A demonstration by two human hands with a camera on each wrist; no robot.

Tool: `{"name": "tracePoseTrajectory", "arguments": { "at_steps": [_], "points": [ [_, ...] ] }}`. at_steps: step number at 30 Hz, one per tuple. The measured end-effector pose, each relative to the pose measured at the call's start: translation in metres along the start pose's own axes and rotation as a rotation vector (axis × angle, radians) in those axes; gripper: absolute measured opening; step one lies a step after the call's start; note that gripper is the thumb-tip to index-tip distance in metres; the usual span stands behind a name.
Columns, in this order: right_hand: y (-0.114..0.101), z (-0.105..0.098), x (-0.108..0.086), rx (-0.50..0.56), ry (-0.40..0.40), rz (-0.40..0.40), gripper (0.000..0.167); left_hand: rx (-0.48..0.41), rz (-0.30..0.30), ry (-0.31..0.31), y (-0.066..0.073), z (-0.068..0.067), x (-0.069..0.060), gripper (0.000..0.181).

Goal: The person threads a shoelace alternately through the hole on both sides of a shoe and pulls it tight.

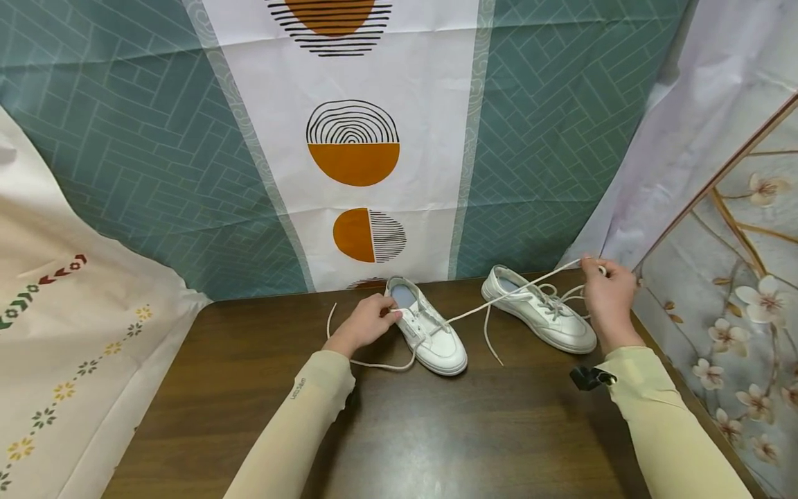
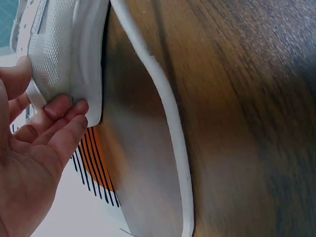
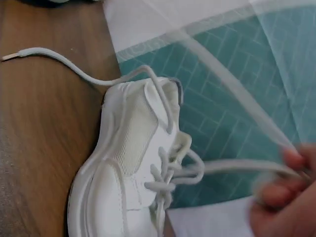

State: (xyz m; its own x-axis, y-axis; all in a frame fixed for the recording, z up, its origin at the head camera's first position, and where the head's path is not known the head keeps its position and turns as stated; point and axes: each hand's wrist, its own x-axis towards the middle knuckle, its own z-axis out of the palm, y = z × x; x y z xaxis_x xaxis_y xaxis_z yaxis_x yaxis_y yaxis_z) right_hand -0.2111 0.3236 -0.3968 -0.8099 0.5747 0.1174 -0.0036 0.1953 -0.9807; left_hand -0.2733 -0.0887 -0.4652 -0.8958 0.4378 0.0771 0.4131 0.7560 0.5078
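Two white lace-up sneakers stand on the brown table. At the left sneaker [image 1: 442, 350], my left hand [image 1: 368, 320] pinches the upper's edge near the opening, thumb on top and fingers along the mesh side [image 2: 52, 64]. My right hand [image 1: 607, 294] is raised above the right sneaker [image 1: 555, 322], pinching a white shoelace [image 1: 514, 291] that stretches tight from the left sneaker's eyelets. A second pale strand [image 3: 242, 165] runs from the right hand toward the right sneaker's laces; whether it is held cannot be told. The right fingers are blurred in the right wrist view.
Another length of lace [image 2: 170, 108] lies loose on the table [image 1: 249, 402] left of the left sneaker. A lace end [image 1: 492, 343] trails beside the right sneaker's heel. Patterned cloth [image 1: 374, 83] hangs behind the table, with more cloth at both sides.
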Motion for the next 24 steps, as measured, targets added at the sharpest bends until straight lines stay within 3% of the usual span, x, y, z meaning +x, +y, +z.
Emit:
{"name": "tracePoseTrajectory", "arguments": {
  "at_steps": [2, 4, 6, 8, 10, 11, 13, 15, 17, 19, 24],
  "points": [
    [-0.003, 0.004, -0.007, -0.148, -0.225, -0.014, 0.045, 0.007, -0.01, 0.0, 0.002, 0.0, -0.001, 0.013],
    [-0.007, 0.012, -0.016, -0.215, -0.454, -0.026, 0.05, 0.044, -0.038, 0.028, 0.009, 0.0, -0.002, 0.019],
    [-0.011, 0.023, -0.026, -0.224, -0.603, -0.046, 0.052, 0.111, -0.054, 0.108, 0.021, -0.002, -0.004, 0.026],
    [-0.015, 0.036, -0.036, -0.161, -0.701, -0.018, 0.048, 0.142, -0.057, 0.207, 0.041, -0.004, -0.007, 0.027],
    [-0.019, 0.049, -0.045, -0.105, -0.747, 0.008, 0.044, 0.102, -0.004, 0.265, 0.064, -0.005, -0.01, 0.025],
    [-0.022, 0.055, -0.049, -0.086, -0.762, 0.021, 0.043, 0.052, 0.043, 0.26, 0.076, -0.004, -0.011, 0.025],
    [-0.024, 0.067, -0.057, -0.053, -0.779, 0.027, 0.041, -0.072, 0.134, 0.185, 0.098, -0.001, -0.013, 0.026],
    [-0.026, 0.077, -0.063, -0.054, -0.788, 0.015, 0.04, -0.165, 0.213, 0.073, 0.111, 0.005, -0.014, 0.028],
    [-0.027, 0.088, -0.07, -0.048, -0.803, 0.002, 0.04, -0.199, 0.258, -0.003, 0.116, 0.011, -0.015, 0.026],
    [-0.029, 0.097, -0.076, -0.038, -0.817, -0.005, 0.038, -0.199, 0.287, -0.027, 0.116, 0.017, -0.015, 0.019],
    [-0.034, 0.109, -0.081, -0.047, -0.808, 0.009, 0.04, -0.244, 0.248, 0.0, 0.107, 0.015, -0.015, 0.011]
  ]
}}
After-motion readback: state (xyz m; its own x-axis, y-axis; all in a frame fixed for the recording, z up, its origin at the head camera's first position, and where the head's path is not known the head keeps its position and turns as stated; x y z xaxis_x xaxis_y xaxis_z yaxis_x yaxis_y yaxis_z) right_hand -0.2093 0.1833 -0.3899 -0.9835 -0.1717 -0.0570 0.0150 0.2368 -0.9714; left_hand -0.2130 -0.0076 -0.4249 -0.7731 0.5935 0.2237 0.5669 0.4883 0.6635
